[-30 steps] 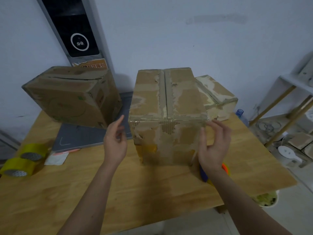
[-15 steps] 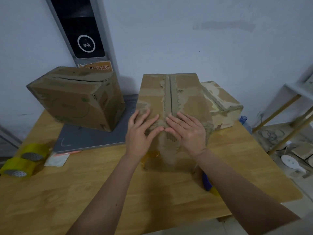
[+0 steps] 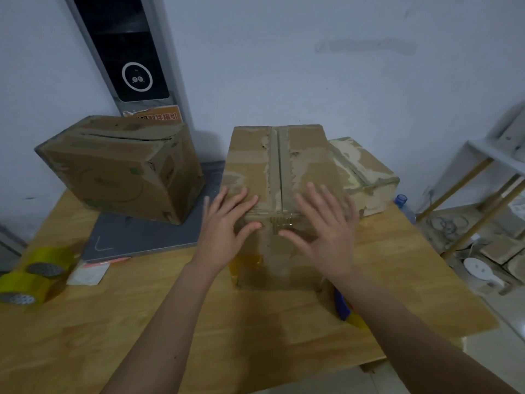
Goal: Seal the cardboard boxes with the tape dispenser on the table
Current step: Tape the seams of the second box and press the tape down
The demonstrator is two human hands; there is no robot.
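A worn cardboard box point(image 3: 284, 166) stands in the middle of the wooden table point(image 3: 113, 322), a strip of clear tape along its top seam and over the near edge. My left hand point(image 3: 224, 226) and my right hand point(image 3: 324, 228) lie flat with spread fingers on the box's near top edge, one on each side of the seam. A second box point(image 3: 119, 169) sits tilted at the left, a third box point(image 3: 366, 174) behind at the right. The blue and yellow tape dispenser point(image 3: 345, 311) lies on the table under my right forearm, mostly hidden.
Two yellow tape rolls point(image 3: 31, 277) lie at the table's left edge beside a small white packet point(image 3: 88, 273). A grey flat board point(image 3: 142, 237) lies under the left box. A blue-capped bottle point(image 3: 402, 201) and white shelves point(image 3: 497, 155) stand off the table's right side.
My hands moved from the box's sides onto its top near edge, then slid apart from the seam with fingers spreading. The view moved closer.
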